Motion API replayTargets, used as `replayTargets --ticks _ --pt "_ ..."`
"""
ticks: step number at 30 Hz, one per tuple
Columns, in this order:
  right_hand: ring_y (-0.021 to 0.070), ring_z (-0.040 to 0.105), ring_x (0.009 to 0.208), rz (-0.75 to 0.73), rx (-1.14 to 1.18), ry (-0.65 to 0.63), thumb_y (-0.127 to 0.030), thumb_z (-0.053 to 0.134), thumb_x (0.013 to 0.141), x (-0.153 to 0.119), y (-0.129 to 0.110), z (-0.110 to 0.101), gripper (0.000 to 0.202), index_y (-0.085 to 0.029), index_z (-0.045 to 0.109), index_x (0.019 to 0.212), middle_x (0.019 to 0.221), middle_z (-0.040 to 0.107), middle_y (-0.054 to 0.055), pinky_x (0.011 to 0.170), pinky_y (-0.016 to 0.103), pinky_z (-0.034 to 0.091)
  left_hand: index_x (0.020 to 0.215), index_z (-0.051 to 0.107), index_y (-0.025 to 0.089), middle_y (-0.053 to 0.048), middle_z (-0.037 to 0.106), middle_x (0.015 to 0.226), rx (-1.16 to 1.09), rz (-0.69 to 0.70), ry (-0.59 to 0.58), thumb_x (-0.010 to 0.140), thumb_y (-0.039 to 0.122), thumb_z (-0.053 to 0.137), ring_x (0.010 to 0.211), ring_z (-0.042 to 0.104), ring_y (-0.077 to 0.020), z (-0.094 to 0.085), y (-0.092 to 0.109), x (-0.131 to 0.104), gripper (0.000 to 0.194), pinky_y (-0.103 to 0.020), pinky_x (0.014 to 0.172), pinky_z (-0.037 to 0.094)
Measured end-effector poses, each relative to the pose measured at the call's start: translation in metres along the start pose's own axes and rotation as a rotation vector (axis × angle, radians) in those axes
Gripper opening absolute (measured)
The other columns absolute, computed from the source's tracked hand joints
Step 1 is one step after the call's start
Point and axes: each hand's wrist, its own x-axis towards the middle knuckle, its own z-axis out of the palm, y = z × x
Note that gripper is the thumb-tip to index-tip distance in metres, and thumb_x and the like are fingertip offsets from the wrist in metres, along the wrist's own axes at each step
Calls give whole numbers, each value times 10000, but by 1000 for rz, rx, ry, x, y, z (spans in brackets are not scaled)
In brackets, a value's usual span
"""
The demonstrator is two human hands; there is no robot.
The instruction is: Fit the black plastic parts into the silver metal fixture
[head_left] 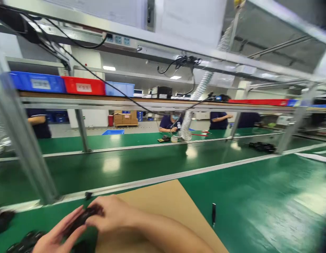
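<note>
At the lower left, both of my hands grip a dark cable bundle (78, 222), blurred by motion. My left hand (56, 235) has its fingers and thumb around the lower end. Coming in from the right across a brown cardboard sheet (157, 200), my right hand (110, 214) pinches the upper end. A small black end piece (88, 195) sticks up just beyond my fingers. More black bundles (27, 241) lie on the green mat beside my left hand. What exactly the bundle is, the blur does not show.
A black pen-like tool (213, 214) lies right of the cardboard. Metal posts (28, 140) rise from the bench. Blue and red bins (82, 86) stand on the shelf above. Across a dark green belt (141, 158), a person (168, 123) works beside a flexible duct (187, 123). Black cables (263, 147) lie right.
</note>
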Motion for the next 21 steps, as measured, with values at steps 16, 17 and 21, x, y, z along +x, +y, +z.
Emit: replayTargets --ticks 16,17,21 --pt "167 555 608 16 37 -65 -227 713 810 18 15 24 49 -192 742 830 668 649 9 571 283 367 1388 640 209 -134 643 1405 260 -90 -160 994 325 552 1338 573 -299 -64 -23 20 420 -523 1190 443" --pt "167 558 592 -1 15 -119 -226 730 796 16 16 24 34 -197 745 806 647 645 5 556 280 365 1349 670 193 -154 645 1383 326 -138 -162 990 313 538 1334 564 -320 -73 -30 21 400 -556 1182 433" --pt "190 629 642 -25 -60 -213 -385 702 902 18 30 25 209 -213 772 999 765 704 29 583 287 452 1335 692 186 -221 588 1425 541 -334 -272 847 388 738 1400 469 -435 -96 -48 18 530 -646 1135 420"
